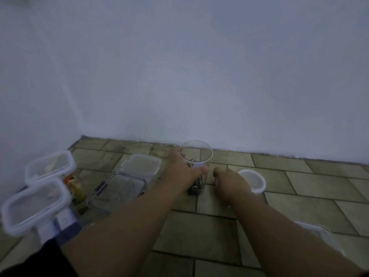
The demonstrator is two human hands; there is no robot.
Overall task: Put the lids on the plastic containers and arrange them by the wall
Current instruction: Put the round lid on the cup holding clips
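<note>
Task at mid-course. The left hand (184, 169) is wrapped round the open round jar (196, 154), which stands upright near the wall (199, 76); the right hand (229, 182), fingers curled, lies just beside the round white lid (254, 179) on the tiled floor (219, 226) (whether it pinches the lid cannot be told). Apparently done: far tall container (50, 166), near tall container (34, 206), pale low box (140, 163) and dark-clipped low box (119, 189) carry lids. Apparently left: capping the jar; lining all up along the wall.
</note>
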